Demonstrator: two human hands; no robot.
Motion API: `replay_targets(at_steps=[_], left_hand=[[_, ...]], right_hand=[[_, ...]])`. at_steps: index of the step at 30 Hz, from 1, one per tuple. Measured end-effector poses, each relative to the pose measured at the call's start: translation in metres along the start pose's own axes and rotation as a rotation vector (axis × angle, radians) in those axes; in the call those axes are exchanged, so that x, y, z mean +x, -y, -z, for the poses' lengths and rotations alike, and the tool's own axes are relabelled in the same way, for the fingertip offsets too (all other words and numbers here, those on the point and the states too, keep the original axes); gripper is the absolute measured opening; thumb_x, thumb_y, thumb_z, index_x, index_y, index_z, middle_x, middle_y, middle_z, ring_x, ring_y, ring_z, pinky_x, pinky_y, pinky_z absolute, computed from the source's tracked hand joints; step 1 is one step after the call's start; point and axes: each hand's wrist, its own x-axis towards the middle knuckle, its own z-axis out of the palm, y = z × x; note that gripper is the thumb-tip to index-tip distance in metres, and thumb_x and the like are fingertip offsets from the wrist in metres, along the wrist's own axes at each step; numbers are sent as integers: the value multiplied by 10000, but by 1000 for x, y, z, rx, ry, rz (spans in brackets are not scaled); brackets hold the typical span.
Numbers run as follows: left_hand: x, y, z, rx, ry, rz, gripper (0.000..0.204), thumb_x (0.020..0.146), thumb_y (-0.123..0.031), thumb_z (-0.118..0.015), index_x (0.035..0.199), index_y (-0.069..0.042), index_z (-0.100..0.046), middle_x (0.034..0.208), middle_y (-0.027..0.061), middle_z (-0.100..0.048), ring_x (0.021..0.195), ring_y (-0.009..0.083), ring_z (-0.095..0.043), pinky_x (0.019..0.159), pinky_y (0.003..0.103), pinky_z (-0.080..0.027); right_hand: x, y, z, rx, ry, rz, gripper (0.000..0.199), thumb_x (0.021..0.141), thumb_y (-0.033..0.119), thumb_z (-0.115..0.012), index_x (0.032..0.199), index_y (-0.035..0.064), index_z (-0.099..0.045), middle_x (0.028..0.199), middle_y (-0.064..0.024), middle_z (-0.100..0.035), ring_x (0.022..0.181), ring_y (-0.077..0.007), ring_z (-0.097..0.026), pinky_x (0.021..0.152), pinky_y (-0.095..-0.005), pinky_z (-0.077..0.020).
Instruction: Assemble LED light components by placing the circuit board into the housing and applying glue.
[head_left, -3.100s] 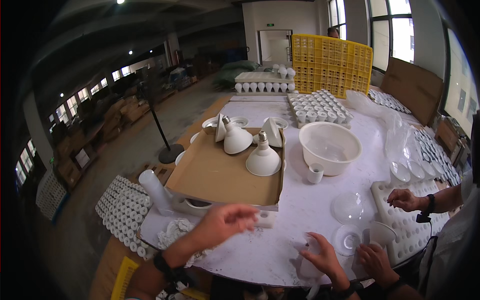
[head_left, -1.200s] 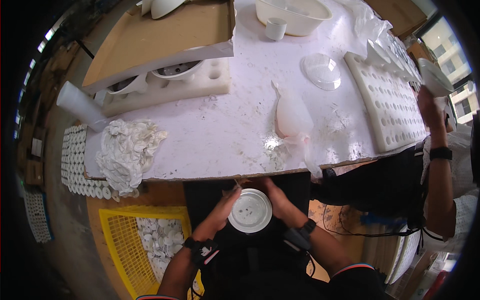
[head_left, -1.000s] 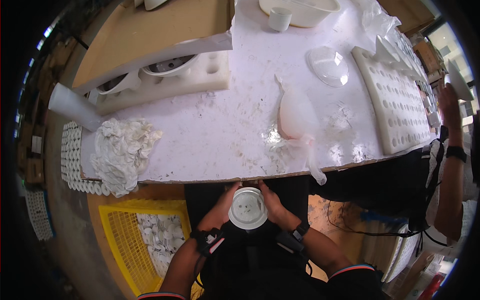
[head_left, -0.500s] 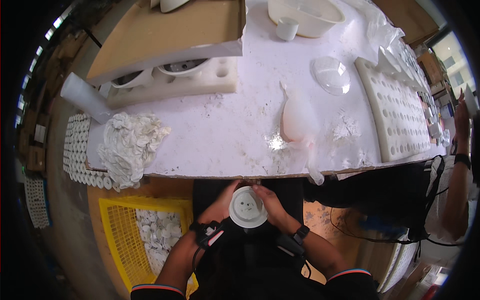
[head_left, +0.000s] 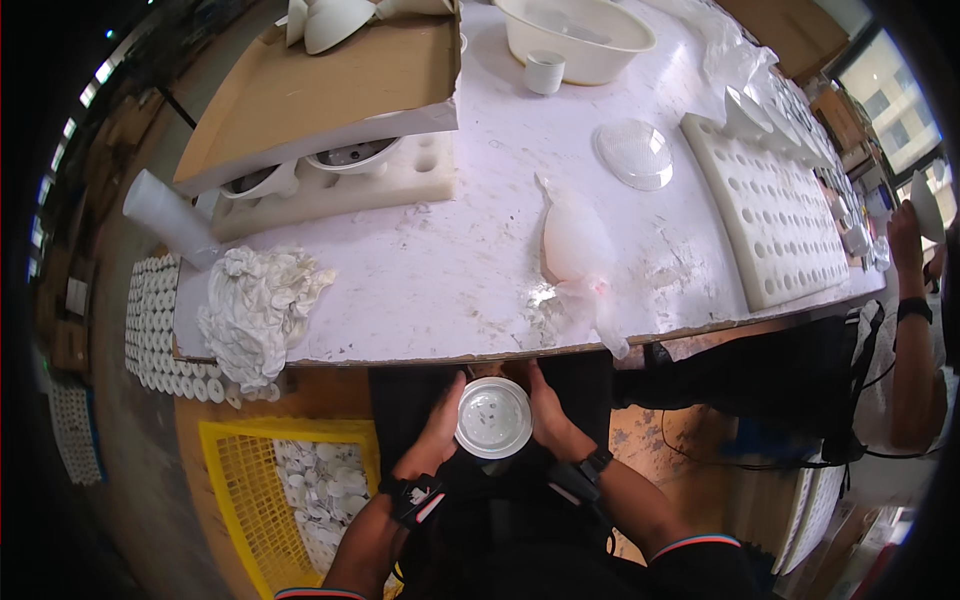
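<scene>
Below the table's front edge, a round white lamp housing (head_left: 494,418) is held in front of my body, its wide face turned up. That face looks shiny and ringed by a pale rim, with small dark marks showing inside; I cannot tell whether a clear cover sits over it. My left hand (head_left: 441,422) presses its left side, while my right hand (head_left: 550,412) holds the right side. The fingers wrap partly out of sight beneath and behind the housing. On the table beyond lies a clear ridged lens cover (head_left: 635,155).
A tied plastic bag (head_left: 578,245) and a crumpled white cloth (head_left: 262,310) lie on the table (head_left: 420,290). A cardboard tray (head_left: 330,75) sits over lamp housings at left; a holed white foam block (head_left: 770,215) at right. A yellow crate (head_left: 235,500) stands beside me. Another person's arm (head_left: 912,340) is at far right.
My hands have shifted to lie along the housing's two sides, with the fingers reaching further under it. Its face now looks shinier. The whole view has shifted slightly; the other person's hand has moved.
</scene>
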Motion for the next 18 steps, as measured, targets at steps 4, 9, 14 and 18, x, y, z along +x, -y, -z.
replay_targets(at_steps=[4, 9, 14, 18], left_hand=[[10, 8, 2, -83, -60, 93, 538, 941, -462, -402, 1121, 21, -558, 1065, 144, -623, 962, 212, -613, 859, 338, -486], [39, 22, 14, -11, -149, 101, 514, 938, -440, -420, 1111, 23, -560, 1052, 144, -627, 952, 218, -615, 844, 338, -489], [50, 17, 12, 39, -66, 117, 490, 941, -410, -417, 1122, 24, -555, 1064, 142, -626, 960, 232, -612, 859, 355, -484], [34, 7, 4, -158, 126, 111, 508, 940, -441, -385, 1118, -7, -580, 1100, 127, -613, 1020, 231, -578, 919, 347, -438]], right_hand=[[10, -16, 2, -19, -108, -155, 568, 961, 478, -329, 1234, 7, -492, 1130, -103, -593, 1049, -207, -554, 921, -331, -431], [11, -12, -4, -57, -28, -97, 497, 976, 409, -324, 1183, 2, -520, 1120, -125, -589, 1005, -211, -567, 885, -337, -447], [13, -7, -3, -29, -46, -112, 477, 961, 402, -394, 1167, -7, -526, 1102, -117, -593, 996, -205, -567, 870, -328, -454], [15, -14, 0, 73, 130, -69, 389, 939, 352, -482, 1131, 19, -547, 1059, -78, -609, 944, -165, -591, 846, -305, -477]])
